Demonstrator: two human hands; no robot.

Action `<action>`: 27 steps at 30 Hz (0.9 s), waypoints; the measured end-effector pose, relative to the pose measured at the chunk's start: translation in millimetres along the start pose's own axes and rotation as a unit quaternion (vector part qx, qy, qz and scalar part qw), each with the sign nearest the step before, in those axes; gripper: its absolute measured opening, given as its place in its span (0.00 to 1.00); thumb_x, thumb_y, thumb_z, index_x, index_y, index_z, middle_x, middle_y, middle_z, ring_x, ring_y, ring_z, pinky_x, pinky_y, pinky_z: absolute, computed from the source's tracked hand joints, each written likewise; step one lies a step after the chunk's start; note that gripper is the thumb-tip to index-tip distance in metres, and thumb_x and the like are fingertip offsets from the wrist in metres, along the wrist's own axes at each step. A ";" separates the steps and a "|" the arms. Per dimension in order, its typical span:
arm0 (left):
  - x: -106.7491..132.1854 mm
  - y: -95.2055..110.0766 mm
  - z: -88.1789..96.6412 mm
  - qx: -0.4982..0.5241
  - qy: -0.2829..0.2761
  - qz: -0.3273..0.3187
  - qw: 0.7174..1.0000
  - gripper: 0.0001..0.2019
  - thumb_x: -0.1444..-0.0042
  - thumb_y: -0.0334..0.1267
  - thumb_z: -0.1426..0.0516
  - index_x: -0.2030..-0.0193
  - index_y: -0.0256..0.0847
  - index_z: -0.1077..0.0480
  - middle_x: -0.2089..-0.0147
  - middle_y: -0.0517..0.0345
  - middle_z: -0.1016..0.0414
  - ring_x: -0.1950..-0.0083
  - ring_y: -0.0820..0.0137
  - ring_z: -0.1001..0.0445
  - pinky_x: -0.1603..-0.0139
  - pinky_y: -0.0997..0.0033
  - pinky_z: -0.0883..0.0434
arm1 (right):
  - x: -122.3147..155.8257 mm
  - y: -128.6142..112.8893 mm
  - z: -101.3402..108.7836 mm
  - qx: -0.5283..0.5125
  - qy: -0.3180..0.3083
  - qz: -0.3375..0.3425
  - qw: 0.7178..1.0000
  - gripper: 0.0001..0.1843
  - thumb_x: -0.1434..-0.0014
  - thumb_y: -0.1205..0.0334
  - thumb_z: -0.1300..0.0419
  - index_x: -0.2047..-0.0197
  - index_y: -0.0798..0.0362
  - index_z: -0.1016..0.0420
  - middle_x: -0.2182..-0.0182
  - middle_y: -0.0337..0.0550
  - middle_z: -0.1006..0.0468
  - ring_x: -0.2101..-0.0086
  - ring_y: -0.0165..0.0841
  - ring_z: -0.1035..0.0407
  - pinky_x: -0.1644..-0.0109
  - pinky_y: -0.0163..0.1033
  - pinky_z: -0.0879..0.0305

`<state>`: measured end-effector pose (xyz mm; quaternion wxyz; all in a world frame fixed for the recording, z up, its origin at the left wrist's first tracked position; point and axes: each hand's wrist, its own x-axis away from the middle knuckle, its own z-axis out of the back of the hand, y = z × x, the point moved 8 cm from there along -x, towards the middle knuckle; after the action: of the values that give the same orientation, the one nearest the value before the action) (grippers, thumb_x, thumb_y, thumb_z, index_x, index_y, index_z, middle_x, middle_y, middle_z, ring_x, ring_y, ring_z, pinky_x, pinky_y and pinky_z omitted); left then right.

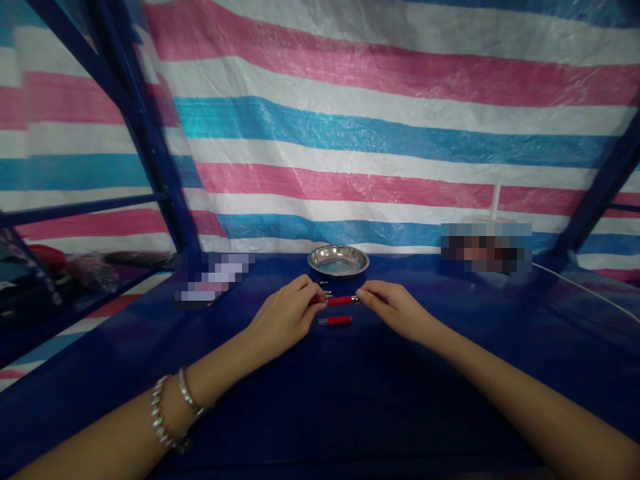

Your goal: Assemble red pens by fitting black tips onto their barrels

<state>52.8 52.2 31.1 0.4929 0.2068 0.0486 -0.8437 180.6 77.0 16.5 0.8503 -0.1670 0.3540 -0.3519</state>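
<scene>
Both of my hands meet over a dark blue table cover (350, 393). My left hand (285, 313) and my right hand (395, 307) each pinch one end of a small red tool with metal tips (341, 301), held level just above the cover. A second small red tool (335, 321) lies flat on the cover just below it, between the two hands and untouched. A few tiny metal pieces (325, 288) lie by my left fingertips. Behind the hands stands a shallow round steel dish (339, 260). My left wrist wears bracelets.
A pink, white and blue striped tarp (380, 133) hangs as a back wall. Blue metal frame posts (145, 127) rise on the left and right. A white cable (580, 287) runs across the right side. Blurred items sit at back left and back right.
</scene>
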 end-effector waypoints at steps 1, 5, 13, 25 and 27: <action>0.1 0.9 1.0 0.003 0.005 -0.003 1.000 0.06 0.45 0.35 0.53 0.64 0.40 0.36 0.61 0.60 0.35 0.60 0.74 0.35 0.60 0.73 0.35 | -0.2 0.4 0.0 -0.004 -0.001 -0.001 1.000 0.17 0.41 0.57 0.55 0.74 0.58 0.35 0.78 0.38 0.36 0.75 0.24 0.43 0.72 0.30 0.50; 0.8 3.2 4.9 0.006 0.025 -0.006 1.000 0.06 0.45 0.35 0.53 0.65 0.39 0.36 0.62 0.60 0.34 0.62 0.75 0.34 0.63 0.74 0.36 | -0.3 4.1 -0.4 -0.017 -0.005 -0.016 1.000 0.17 0.41 0.57 0.55 0.73 0.58 0.32 0.78 0.37 0.35 0.75 0.24 0.43 0.71 0.29 0.50; 1.6 9.7 4.7 0.006 0.025 -0.016 1.000 0.07 0.45 0.35 0.53 0.65 0.39 0.35 0.63 0.59 0.34 0.63 0.75 0.34 0.63 0.74 0.36 | -0.8 6.2 -2.5 -0.056 -0.011 -0.022 0.998 0.21 0.41 0.53 0.57 0.76 0.58 0.34 0.80 0.37 0.36 0.77 0.23 0.44 0.72 0.29 0.50; 3.1 10.0 3.0 0.003 0.026 -0.022 0.999 0.07 0.45 0.34 0.53 0.65 0.39 0.35 0.63 0.58 0.33 0.62 0.75 0.34 0.62 0.75 0.35 | -0.4 1.1 -0.1 -0.047 -0.003 -0.017 0.999 0.19 0.42 0.57 0.55 0.80 0.58 0.37 0.82 0.36 0.39 0.78 0.23 0.46 0.73 0.29 0.52; 2.8 9.9 2.9 0.000 0.026 -0.021 0.999 0.07 0.45 0.34 0.53 0.65 0.39 0.35 0.63 0.58 0.33 0.62 0.74 0.33 0.63 0.75 0.35 | -0.3 -0.2 -0.2 -0.043 -0.003 -0.009 0.999 0.18 0.42 0.58 0.55 0.79 0.58 0.38 0.81 0.36 0.39 0.78 0.23 0.46 0.73 0.29 0.52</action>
<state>59.1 44.0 33.8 0.4734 0.2274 0.0663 -0.8484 180.2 77.1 16.6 0.8400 -0.2076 0.3647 -0.3440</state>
